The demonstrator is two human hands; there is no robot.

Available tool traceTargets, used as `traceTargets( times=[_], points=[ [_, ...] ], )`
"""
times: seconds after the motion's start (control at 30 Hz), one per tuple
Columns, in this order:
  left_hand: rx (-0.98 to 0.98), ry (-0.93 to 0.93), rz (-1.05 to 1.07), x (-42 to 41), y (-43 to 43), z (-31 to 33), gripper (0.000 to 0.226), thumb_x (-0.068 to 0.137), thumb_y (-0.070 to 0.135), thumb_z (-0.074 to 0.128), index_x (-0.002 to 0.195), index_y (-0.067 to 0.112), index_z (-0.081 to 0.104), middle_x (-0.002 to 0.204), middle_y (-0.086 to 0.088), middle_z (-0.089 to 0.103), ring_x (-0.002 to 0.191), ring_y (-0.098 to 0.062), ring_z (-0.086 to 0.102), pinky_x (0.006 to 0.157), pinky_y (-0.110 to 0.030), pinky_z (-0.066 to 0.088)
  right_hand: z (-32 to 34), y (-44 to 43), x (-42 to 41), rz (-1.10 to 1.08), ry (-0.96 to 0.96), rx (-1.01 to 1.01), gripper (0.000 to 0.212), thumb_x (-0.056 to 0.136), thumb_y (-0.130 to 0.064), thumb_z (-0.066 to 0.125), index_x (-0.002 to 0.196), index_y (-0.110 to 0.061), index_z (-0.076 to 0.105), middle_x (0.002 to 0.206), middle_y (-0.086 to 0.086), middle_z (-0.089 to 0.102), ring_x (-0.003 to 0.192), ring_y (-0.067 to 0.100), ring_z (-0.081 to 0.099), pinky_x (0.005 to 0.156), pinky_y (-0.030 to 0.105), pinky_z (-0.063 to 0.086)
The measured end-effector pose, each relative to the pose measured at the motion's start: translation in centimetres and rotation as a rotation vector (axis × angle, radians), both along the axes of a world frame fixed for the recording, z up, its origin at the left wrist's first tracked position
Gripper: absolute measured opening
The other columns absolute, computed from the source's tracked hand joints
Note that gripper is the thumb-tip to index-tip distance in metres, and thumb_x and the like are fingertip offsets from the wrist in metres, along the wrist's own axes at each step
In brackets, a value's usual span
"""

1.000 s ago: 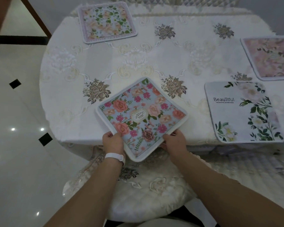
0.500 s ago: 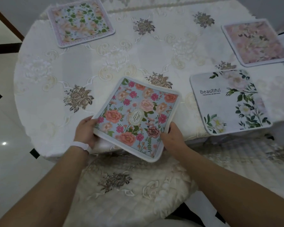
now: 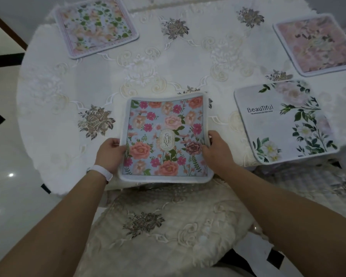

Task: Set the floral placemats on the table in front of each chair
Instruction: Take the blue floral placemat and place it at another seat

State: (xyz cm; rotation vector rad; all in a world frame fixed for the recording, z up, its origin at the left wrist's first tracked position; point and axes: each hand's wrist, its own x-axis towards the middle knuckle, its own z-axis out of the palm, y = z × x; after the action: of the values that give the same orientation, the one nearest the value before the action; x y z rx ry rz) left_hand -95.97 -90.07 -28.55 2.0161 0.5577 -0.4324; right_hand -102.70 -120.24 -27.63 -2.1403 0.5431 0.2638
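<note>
A blue floral placemat [image 3: 166, 136], printed with pink and coral roses and a central oval label reading "GARDEN", is held by both side edges at the near rim of the table [image 3: 48, 108]; the left hand [image 3: 110, 153] is closed on the mat's left edge, thumb on top, and a white wristband [image 3: 100, 171] is worn on that wrist; the right hand [image 3: 216, 149] is closed on the right edge, with the fingers laid over the printed face. The mat is squared to the viewer, its near edge overhanging the table rim above a cushioned chair seat [image 3: 168, 226] covered in embroidered cream fabric; its far edge is slightly bowed, and whether it lies flat on the lace tablecloth [image 3: 148, 72] cannot be told. Three further mats are laid flat on the cloth: a white mat marked "BeauTiful" [image 3: 282, 122] just to the right, a pale pink mat [image 3: 316, 44] at the far right, and a green-leafed pastel mat [image 3: 96, 26] at the far left; all are well apart from the held mat.
</note>
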Motion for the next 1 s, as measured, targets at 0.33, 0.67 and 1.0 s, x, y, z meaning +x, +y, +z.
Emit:
traceTargets(
  times=[0.33, 0.67, 1.0],
  points=[
    [0.083, -0.025, 0.043, -4.1, 2.0, -0.6, 0.014, 0.088, 0.021, 0.064, 0.097, 0.011, 0.061, 0.09, -0.007, 0.069, 0.084, -0.027, 0.067, 0.077, -0.046, 0.056, -0.7, 1.1, 2.3, 0.161, 0.057, -0.149, 0.025, 0.089, -0.014, 0.052, 0.113, -0.012, 0.05, 0.107, 0.01, 0.062, 0.093, 0.026, 0.061, 0.082, 0.045, 0.055],
    [0.538, -0.179, -0.568, -7.3, 3.1, -0.6, 0.077, 0.073, 0.055, 0.07, 0.134, 0.013, 0.047, 0.125, -0.013, 0.059, 0.112, -0.032, 0.055, 0.093, -0.047, 0.049, -0.8, -1.0, -2.0, 0.524, 0.059, -0.515, 0.07, 0.086, -0.042, 0.06, 0.144, -0.016, 0.031, 0.141, 0.015, 0.038, 0.128, 0.034, 0.04, 0.102, 0.045, 0.041],
    [0.672, -0.168, -0.746, -9.7, 3.3, -1.4, 0.102, 0.056, 0.067, 0.065, 0.141, 0.014, 0.043, 0.147, -0.02, 0.041, 0.135, -0.04, 0.036, 0.108, -0.054, 0.035, -1.0, -1.8, -4.5, 0.767, 0.082, -0.591, 0.08, 0.079, -0.054, 0.064, 0.144, -0.025, 0.027, 0.156, 0.016, 0.018, 0.145, 0.034, 0.018, 0.116, 0.046, 0.024]
  ],
)
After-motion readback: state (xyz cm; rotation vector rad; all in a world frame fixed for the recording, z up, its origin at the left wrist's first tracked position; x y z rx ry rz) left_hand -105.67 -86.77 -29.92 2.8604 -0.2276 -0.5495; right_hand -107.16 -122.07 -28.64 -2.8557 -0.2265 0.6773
